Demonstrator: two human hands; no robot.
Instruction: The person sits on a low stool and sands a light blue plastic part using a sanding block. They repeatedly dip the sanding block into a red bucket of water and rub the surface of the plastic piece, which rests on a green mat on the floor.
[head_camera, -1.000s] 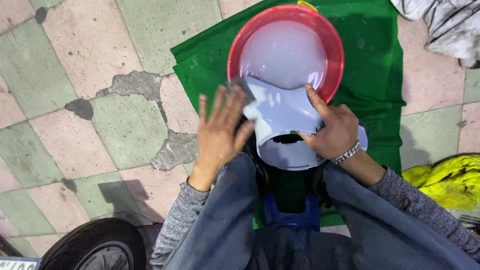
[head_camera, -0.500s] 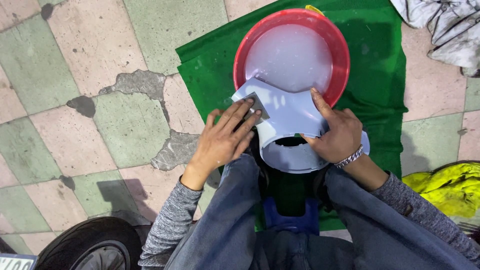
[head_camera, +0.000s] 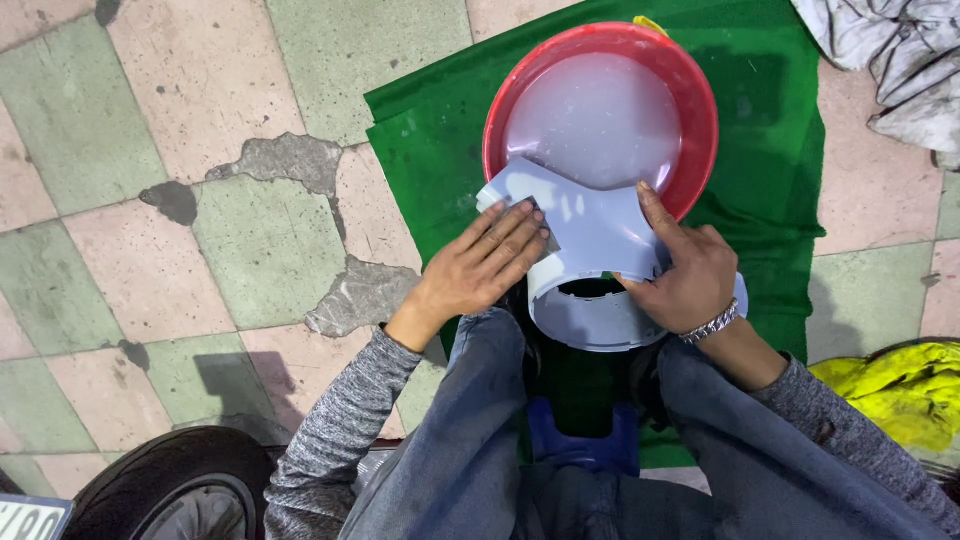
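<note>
Left hand (head_camera: 487, 262) slid flat onto pale plastic panel (head_camera: 590, 235), right hand (head_camera: 684, 272) gripping its edge, red basin (head_camera: 700, 110) beyond

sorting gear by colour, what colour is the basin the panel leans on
Red basin, with milky water inside; the panel is pale blue-grey. Clearest in the head view.

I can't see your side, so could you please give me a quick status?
Left hand flat on grey plastic panel. Right hand steadying its edge. Red basin directly beyond.

You are in a workshop spot on the ground. You sit on a cracked tile floor (head_camera: 150, 200), with a tyre (head_camera: 170, 485) at 7 o'clock and rags (head_camera: 890, 60) at 1 o'clock.
</note>
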